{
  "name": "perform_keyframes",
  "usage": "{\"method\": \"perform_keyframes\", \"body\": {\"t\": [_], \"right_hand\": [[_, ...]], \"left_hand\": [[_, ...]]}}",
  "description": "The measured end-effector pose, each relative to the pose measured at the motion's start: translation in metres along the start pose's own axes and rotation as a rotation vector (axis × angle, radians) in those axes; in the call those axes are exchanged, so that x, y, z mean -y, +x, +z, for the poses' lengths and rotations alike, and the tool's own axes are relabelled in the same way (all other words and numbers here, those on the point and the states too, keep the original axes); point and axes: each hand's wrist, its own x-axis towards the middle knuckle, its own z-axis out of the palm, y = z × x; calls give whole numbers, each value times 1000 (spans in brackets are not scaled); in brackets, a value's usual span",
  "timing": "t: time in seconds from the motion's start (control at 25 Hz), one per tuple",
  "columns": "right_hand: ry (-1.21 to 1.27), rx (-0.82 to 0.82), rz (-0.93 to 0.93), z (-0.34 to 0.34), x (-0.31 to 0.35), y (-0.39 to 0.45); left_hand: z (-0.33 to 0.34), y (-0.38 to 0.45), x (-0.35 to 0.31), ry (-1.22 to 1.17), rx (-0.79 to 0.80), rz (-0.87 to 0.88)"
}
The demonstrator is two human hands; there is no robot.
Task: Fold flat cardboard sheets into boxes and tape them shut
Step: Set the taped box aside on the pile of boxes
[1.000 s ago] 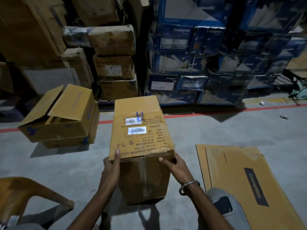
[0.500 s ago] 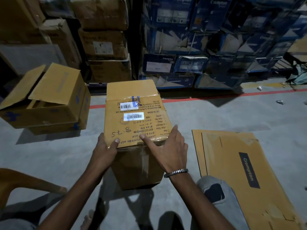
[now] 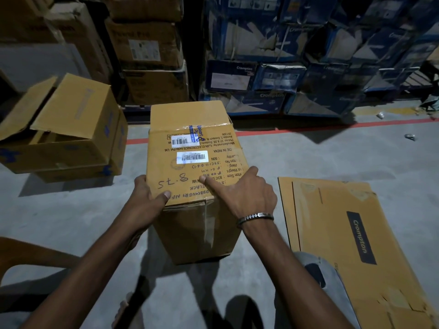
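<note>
**Pressing the top flap down on the standing box**

Holding the cardboard box (image 3: 194, 167) upright on the concrete floor (image 3: 320, 157), directly ahead of us and between our two forearms. Its long axis runs vertically; the printed top flap tilts toward us, its near edge meeting the front face just below our fingers.

Left hand (image 3: 147, 200): grip curled around the near-left corner of the flap, thumb lying on top by the handwritten mark, the other fingers hidden along the left side. Right hand (image 3: 244, 195): laid over the near-right part of the flap, index finger stretched flat toward the middle and pressing down, the remaining fingers draped over the right edge. Neither grip carries tape, and we see no tape roll in view.

Key relation: the flap's near edge lies straight under both grips, and the seam to be closed runs left to right across our front. The right hand sits nearer the middle of that seam, so we judge it better placed to smooth or tape along it while the left steadies the corner.

Flat cardboard sheets (image 3: 351, 233) lie on the floor just right of the box, beside our knee. An open box (image 3: 64, 129) stands well apart to the left. Stacked cartons (image 3: 285, 67) line the back.

Judgement: folding nearly done on this unit; taping not yet visible on the top.
</note>
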Motion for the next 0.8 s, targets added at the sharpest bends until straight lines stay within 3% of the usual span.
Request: {"method": "perform_keyframes", "body": {"t": [0.16,0.32,0.48,0.64,0.8], "right_hand": [[28,41,68,2,-9,20],[103,8,18,8,-26,26],[483,95,-7,13,-38,36],[972,288,177,8,-41,50],[1064,365,157,3,-42,51]], "left_hand": [[2,-1,-1,-47,59,-26],[6,4,-3,-121,65,-36],[1,18,-8,-190,70,-99],[-4,30,-10,-336,70,-138],[-2,36,-13,-431,138,-150]]}}
